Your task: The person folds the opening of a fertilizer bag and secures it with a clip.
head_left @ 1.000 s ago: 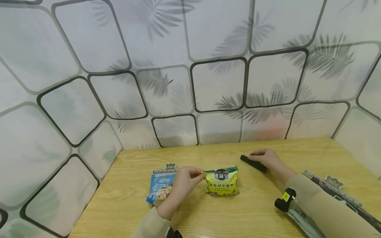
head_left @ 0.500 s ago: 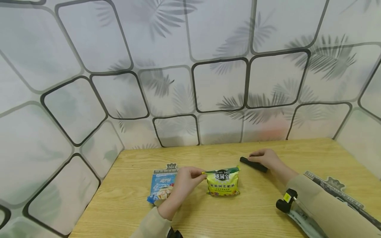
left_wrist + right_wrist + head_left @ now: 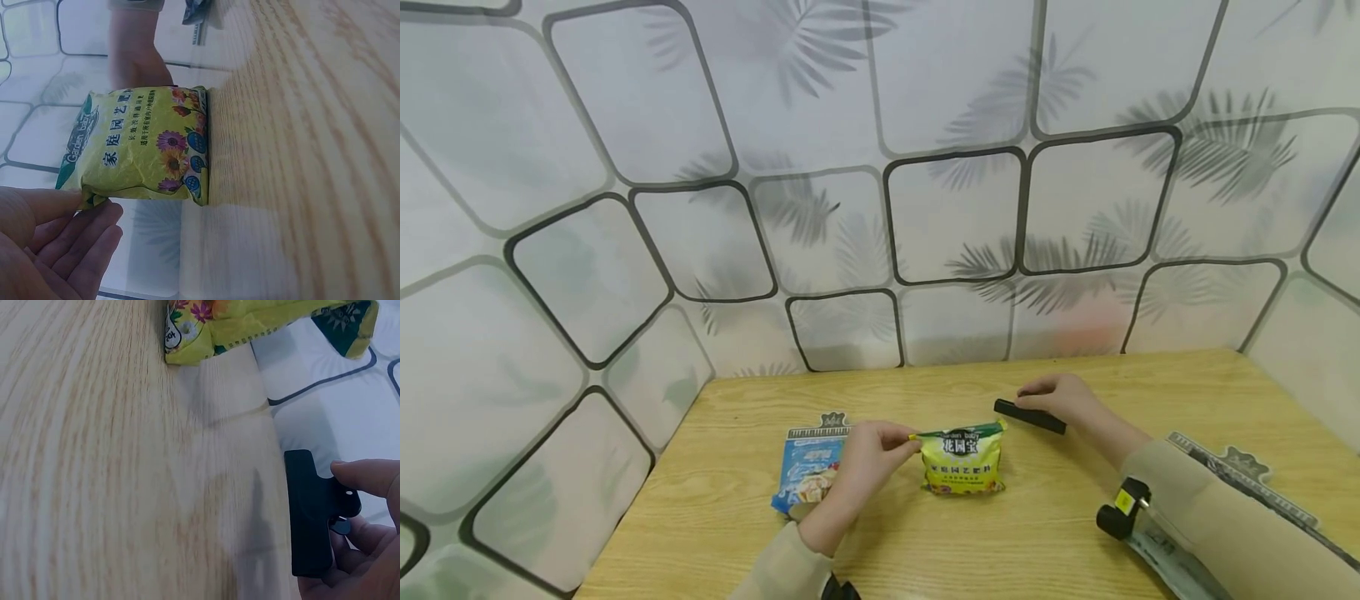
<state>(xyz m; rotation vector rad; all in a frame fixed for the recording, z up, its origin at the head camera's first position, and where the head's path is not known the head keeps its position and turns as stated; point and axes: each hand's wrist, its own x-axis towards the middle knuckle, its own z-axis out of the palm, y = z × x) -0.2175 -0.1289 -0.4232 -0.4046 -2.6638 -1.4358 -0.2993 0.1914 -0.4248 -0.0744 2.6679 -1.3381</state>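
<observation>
A yellow bag of garden fertilizer (image 3: 961,462) with a green top edge stands upright on the wooden table. My left hand (image 3: 868,462) pinches its upper left corner between thumb and fingers, as the left wrist view (image 3: 65,240) also shows. Behind and to the right of the bag, my right hand (image 3: 1063,400) holds a black bag clip (image 3: 1030,416) by its handles. In the right wrist view, the thumb rests on one handle of the clip (image 3: 306,515), and fingers lie at the other. A gap separates the clip from the fertilizer bag (image 3: 250,328).
Left of my left hand lies a blue food packet (image 3: 808,471) with a patterned clip (image 3: 818,429) along its top; the hand partly covers it. At the right, my sleeve hides much of another bag (image 3: 1172,562), with a second patterned clip (image 3: 1243,475) nearby. A patterned curtain (image 3: 955,325) borders the table.
My right hand has shifted slightly left with the black bag clip, closer to the fertilizer bag. The left hand keeps its pinch on the bag's corner.
</observation>
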